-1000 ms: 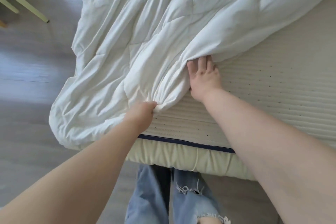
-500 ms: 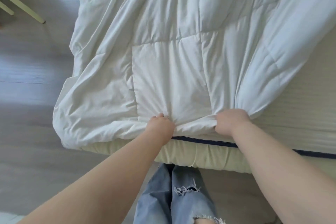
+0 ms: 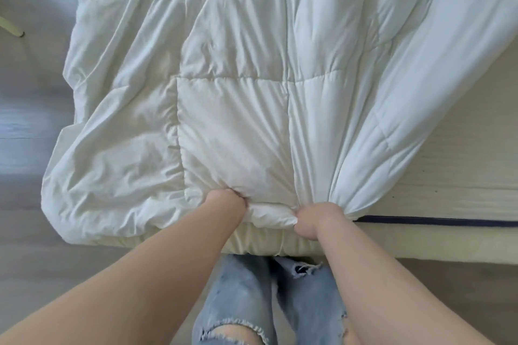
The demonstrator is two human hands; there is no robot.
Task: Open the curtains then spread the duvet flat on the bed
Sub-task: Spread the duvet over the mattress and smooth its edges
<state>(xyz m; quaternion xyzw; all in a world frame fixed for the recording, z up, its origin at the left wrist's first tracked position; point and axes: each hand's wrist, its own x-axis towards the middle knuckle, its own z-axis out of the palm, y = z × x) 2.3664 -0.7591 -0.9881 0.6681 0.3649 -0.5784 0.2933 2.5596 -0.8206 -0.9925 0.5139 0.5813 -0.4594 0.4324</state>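
Note:
A white quilted duvet (image 3: 238,78) lies rumpled over the left part of the bed, its near edge reaching the foot of the mattress (image 3: 462,176). My left hand (image 3: 228,203) grips the duvet's near edge in a fist. My right hand (image 3: 316,218) grips the same edge a little to the right, where the cloth bunches into folds. The duvet's left side hangs past the mattress over the floor. The right part of the mattress is bare. No curtains are in view.
Grey wooden floor (image 3: 30,120) runs along the left of the bed and under my feet. A pale yellow furniture leg (image 3: 12,29) stands at the far left. My legs in torn blue jeans (image 3: 252,302) are right against the mattress's near side.
My right hand went from lying flat on the mattress to gripping the duvet edge. Both hands have pulled the edge toward me to the foot of the bed, flattening the middle panels.

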